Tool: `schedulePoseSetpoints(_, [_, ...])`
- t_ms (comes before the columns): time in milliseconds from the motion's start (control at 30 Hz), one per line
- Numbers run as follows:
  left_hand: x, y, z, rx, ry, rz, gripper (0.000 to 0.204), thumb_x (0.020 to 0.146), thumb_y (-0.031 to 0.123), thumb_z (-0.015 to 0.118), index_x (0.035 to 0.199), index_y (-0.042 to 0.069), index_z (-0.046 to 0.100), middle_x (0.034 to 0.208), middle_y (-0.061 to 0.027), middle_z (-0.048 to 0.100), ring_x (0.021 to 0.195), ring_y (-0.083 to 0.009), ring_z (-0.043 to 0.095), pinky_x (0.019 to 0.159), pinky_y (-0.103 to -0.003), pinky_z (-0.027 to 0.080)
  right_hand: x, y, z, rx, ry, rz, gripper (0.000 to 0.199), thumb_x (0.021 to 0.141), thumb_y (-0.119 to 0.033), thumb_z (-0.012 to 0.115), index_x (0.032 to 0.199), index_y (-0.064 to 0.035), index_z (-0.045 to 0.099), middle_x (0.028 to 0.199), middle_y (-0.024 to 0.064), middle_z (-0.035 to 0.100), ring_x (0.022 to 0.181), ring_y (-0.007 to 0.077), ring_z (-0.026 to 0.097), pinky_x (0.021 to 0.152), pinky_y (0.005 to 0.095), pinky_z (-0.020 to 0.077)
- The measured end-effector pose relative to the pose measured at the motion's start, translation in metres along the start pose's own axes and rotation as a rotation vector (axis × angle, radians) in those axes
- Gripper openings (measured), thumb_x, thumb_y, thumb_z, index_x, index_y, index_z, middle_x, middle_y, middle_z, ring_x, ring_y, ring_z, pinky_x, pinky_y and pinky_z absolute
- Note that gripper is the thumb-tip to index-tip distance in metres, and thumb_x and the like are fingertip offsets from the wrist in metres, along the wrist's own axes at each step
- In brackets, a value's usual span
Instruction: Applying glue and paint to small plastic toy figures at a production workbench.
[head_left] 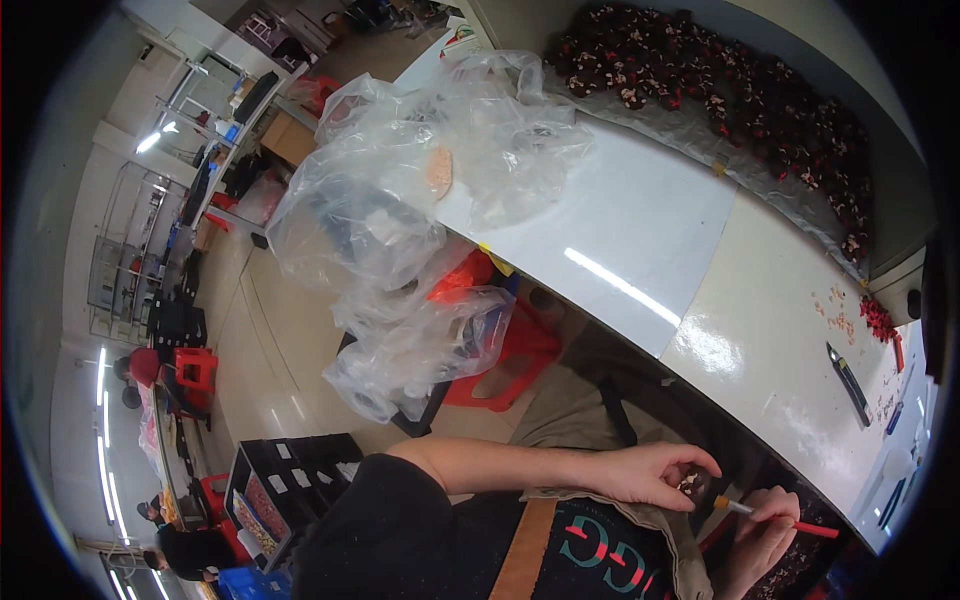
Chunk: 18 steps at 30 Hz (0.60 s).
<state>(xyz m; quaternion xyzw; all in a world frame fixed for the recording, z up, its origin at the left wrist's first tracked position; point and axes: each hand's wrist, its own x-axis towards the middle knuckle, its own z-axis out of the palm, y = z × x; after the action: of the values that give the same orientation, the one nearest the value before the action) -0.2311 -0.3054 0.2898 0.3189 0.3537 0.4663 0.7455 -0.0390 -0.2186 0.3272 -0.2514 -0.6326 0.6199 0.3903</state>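
Note:
My left hand is closed at the lower right, in front of my body. Thumb and fingers pinch a small, round, dark brown piece with pale bits on its surface. Just to its right, my right hand grips a thin red-handled brush. Its yellowish tip points at the dark piece and lies close to it; whether they touch I cannot tell. Similar dark pieces with pale and red bits form a large pile on a plastic sheet at the far right of the white worktable.
A utility knife, red bits and pale flakes lie on the table's right part. Clear plastic bags cover its left end and hang down beside a red stool. Black crates stand left; people work beyond.

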Motion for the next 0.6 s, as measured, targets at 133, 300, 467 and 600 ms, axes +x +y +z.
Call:
schedulePoseSetpoints(133, [0.068, -0.038, -0.039, -0.101, -0.050, -0.013, 0.050, 0.081, 0.004, 0.063, 0.126, 0.004, 0.042, 0.092, -0.0002, 0.052, 0.077, -0.0036, 0.051, 0.066, -0.019, 0.043, 0.027, 0.066, -0.039, 0.063, 0.088, -0.033, 0.037, 0.097, -0.033, 0.040, 0.070, -0.0067, 0.044, 0.062, 0.0025, 0.042, 0.052, 0.0099, 0.038, 0.048, 0.0221, 0.0311])
schedulePoseSetpoints(300, [0.148, -0.061, -0.117, 0.180, 0.219, -0.012, 0.050, 0.082, 0.003, 0.063, 0.128, 0.006, 0.043, 0.108, -0.0026, 0.054, 0.095, -0.0063, 0.051, 0.079, -0.021, 0.045, 0.111, 0.218, -0.082, 0.178, 0.022, -0.252, 0.042, 0.095, -0.037, 0.042, 0.069, -0.0056, 0.049, 0.056, 0.0004, 0.040, 0.047, 0.0086, 0.033, 0.046, 0.0240, 0.0252])
schedulePoseSetpoints(467, [0.242, -0.130, -0.115, 0.205, 0.347, -0.057, 0.051, 0.081, -0.002, 0.063, 0.128, 0.005, 0.045, 0.113, -0.0039, 0.054, 0.098, -0.0053, 0.051, 0.084, -0.020, 0.042, 0.112, 0.304, -0.176, 0.123, 0.011, -0.144, 0.038, 0.097, -0.037, 0.040, 0.074, -0.0067, 0.045, 0.055, -0.0015, 0.035, 0.045, 0.0068, 0.029, 0.044, 0.0228, 0.0236])
schedulePoseSetpoints(600, [0.315, -0.199, -0.091, 0.117, 0.263, -0.133, 0.052, 0.080, -0.003, 0.064, 0.128, 0.005, 0.045, 0.112, -0.0041, 0.054, 0.095, -0.0049, 0.050, 0.086, -0.021, 0.042, 0.068, 0.335, -0.261, 0.099, 0.134, 0.027, 0.038, 0.097, -0.036, 0.039, 0.075, -0.0063, 0.045, 0.054, -0.0022, 0.034, 0.044, 0.0054, 0.026, 0.045, 0.0226, 0.0222])
